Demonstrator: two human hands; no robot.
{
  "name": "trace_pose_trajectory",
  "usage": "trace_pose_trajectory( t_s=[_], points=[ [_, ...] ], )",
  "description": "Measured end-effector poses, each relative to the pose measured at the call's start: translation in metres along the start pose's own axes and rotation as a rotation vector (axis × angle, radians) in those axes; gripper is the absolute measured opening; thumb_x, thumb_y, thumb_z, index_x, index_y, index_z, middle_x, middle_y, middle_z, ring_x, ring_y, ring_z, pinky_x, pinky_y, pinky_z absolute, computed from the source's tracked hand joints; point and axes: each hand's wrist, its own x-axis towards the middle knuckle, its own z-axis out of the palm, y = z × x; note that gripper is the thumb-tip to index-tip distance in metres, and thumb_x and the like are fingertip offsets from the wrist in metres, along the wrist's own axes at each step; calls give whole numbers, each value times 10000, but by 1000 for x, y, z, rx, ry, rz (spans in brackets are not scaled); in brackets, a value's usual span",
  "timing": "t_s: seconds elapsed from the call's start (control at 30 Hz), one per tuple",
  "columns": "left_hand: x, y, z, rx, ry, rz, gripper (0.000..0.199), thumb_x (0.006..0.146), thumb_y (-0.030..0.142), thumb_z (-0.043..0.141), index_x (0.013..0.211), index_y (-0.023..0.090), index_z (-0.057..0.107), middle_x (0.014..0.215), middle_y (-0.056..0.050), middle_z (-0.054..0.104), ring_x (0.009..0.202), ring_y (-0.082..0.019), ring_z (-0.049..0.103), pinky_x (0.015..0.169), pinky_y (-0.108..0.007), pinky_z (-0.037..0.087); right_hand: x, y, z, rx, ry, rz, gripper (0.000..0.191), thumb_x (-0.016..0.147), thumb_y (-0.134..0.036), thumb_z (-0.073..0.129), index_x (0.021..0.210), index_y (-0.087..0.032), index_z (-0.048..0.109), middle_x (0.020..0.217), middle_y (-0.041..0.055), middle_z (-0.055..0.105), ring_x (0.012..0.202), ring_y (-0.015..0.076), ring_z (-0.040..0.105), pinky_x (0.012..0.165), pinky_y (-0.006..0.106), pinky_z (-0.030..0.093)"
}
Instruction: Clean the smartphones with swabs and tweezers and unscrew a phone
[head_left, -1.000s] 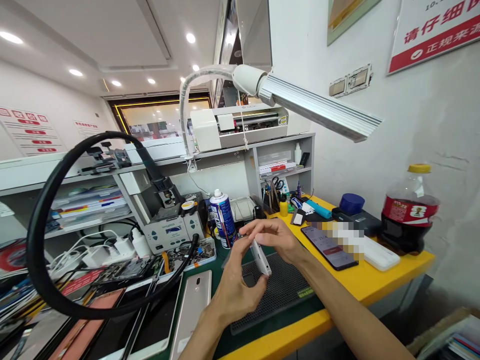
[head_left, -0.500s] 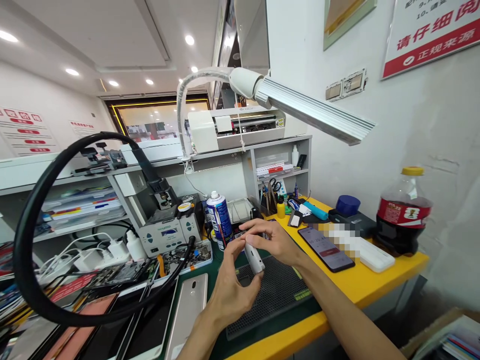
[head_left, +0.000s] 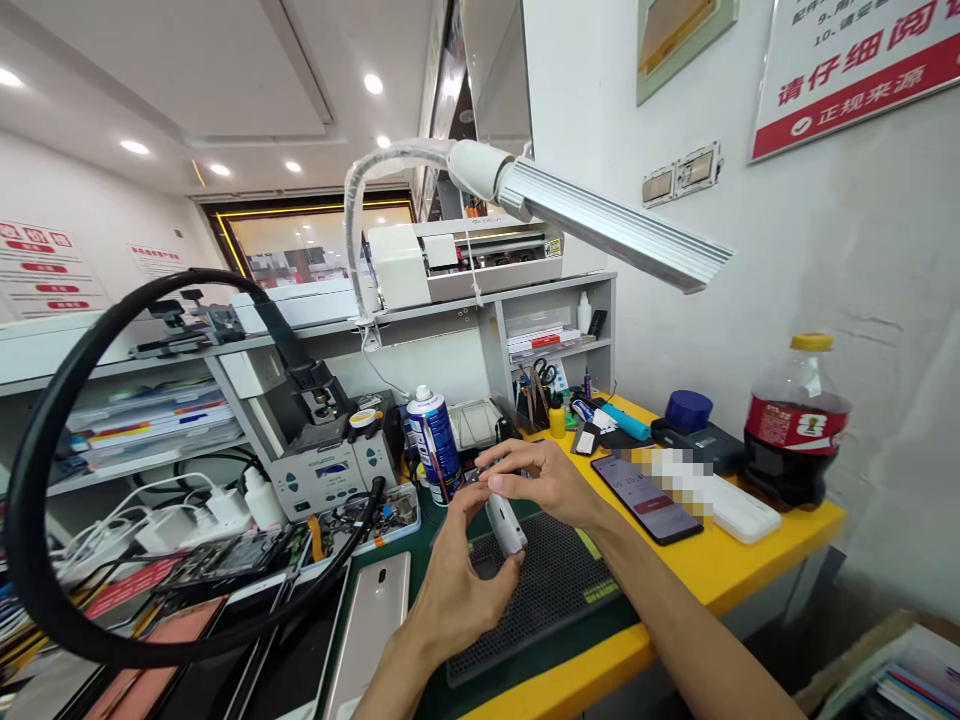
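At far left loops a thick black hose, then a grey rework station and a tray of small parts. A gold smartphone lies back up, with a blue spray can behind. The left hand clamps a slim silver-white device, tilted above a perforated black mat, between thumb and fingers. The right hand bends over its upper end; whether it grips, I cannot tell. Rightward on the yellow tabletop lies a lit smartphone, then a cola bottle.
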Motion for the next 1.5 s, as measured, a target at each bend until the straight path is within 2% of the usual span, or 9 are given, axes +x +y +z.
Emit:
trace_pose_trajectory(
  t_s=[0.17,0.47,0.6,0.73,0.8,1.07,1.23,1.5],
  points=[
    [2,4,-1,-48,-22,-50,555,838,183,649,1312,278,378,1341,-86,500,1268,-243,504,1104,-463,405,1,3,-1,-11,40,-18,114,820,-337,755,891,-266,810,1018,59,742,989,233,689,865,357,549],
    [4,9,-3,-169,-12,-133,527,816,209,689,1273,256,433,1300,-102,568,1216,-258,560,1062,-468,437,-1,-5,6,-217,109,-98,184,885,-368,677,952,-246,797,1016,68,748,1007,225,675,908,376,540],
    [5,7,-4,-265,15,-172,510,812,223,708,1245,258,441,1267,-88,598,1202,-245,576,1058,-440,439,-3,-8,3,-270,24,-155,256,884,-403,673,1079,-259,757,1136,77,711,1137,245,615,996,410,487],
    [7,4,-6,-384,21,-194,506,815,247,719,1234,258,435,1290,-92,596,1213,-245,576,1040,-415,456,-5,-10,-2,-330,-120,-152,551,776,-453,778,1285,-297,638,1399,84,548,1312,302,483,1093,478,390],
    [7,3,-7,-415,24,-207,512,816,264,724,1237,255,432,1287,-99,597,1205,-251,582,1028,-415,465,-6,-11,-3,-355,-138,-118,601,759,-454,794,1314,-318,610,1470,77,474,1350,314,443,1109,494,366],
    [9,0,-9,-429,37,-241,478,814,306,731,1199,239,457,1278,-109,592,1181,-252,593,992,-389,482,-6,-9,4,-348,-70,-164,311,844,-343,729,1154,-314,724,1449,51,512,1347,286,460,1110,458,387],
    [9,-2,-9,-492,25,-233,472,816,314,733,1203,243,473,1260,-97,613,1129,-234,617,970,-377,490,-5,-7,5,-335,-35,-192,272,840,-305,738,1112,-325,744,1391,40,577,1355,264,450,1109,447,401],
    [11,-4,-10,-582,24,-297,458,798,334,750,1155,226,483,1112,-81,652,993,-212,654,875,-350,518,-3,1,8,-370,34,-290,238,844,-323,737,1081,-312,752,1248,48,679,1236,242,557,1043,437,468]
  ],
)
